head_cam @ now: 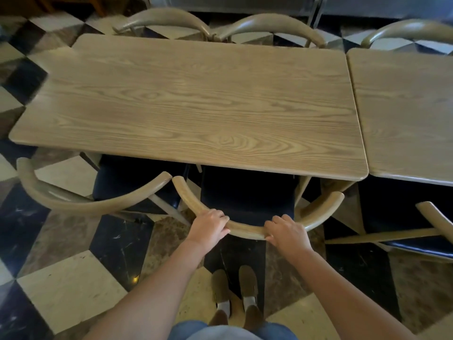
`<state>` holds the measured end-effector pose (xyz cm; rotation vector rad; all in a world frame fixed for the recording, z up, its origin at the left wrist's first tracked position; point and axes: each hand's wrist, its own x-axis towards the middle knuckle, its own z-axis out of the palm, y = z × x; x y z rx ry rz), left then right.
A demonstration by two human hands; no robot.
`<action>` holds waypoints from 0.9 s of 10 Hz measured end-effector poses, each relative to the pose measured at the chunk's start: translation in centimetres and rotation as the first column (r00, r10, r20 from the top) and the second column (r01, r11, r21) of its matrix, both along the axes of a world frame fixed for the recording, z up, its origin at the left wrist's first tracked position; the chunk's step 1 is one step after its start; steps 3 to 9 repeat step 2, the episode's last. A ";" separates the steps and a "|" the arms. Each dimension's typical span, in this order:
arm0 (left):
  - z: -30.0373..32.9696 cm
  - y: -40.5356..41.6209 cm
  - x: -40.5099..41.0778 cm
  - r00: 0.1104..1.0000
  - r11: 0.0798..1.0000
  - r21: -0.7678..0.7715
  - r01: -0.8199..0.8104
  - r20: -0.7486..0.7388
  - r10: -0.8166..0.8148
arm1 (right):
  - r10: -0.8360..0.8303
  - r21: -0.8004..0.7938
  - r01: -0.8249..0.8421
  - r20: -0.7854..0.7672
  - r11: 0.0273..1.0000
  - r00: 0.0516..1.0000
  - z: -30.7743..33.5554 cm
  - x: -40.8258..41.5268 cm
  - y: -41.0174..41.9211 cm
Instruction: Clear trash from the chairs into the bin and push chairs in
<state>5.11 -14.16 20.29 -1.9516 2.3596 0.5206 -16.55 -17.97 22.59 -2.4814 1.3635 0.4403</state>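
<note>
A wooden chair with a curved backrest (247, 231) and a dark blue seat (247, 195) stands right in front of me, its seat partly under the wooden table (196, 99). My left hand (209, 228) grips the backrest rail left of its middle. My right hand (288, 233) grips the same rail right of its middle. The visible part of the seat carries no trash. No bin is in view.
A second chair (81, 201) stands to the left, angled and partly under the table. Another chair (416, 231) is at the right by a second table (404, 114). Three chair backs line the far side. My feet (235, 290) stand on a checkered tile floor.
</note>
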 end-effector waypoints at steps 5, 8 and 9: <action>2.6 -0.5 0.1 1.000 0.999 0.037 0.019 0.013 -0.020 | -0.122 0.121 0.118 0.024 0.986 0.992 2.0 2.2 -1.4; 2.6 -0.5 0.1 1.000 0.999 0.037 0.019 0.013 -0.020 | -0.122 0.121 0.118 0.024 0.986 0.992 2.0 2.2 -1.4; 2.6 -0.5 0.1 1.000 0.999 0.037 0.019 0.013 -0.020 | -0.122 0.121 0.118 0.024 0.986 0.992 2.0 2.2 -1.4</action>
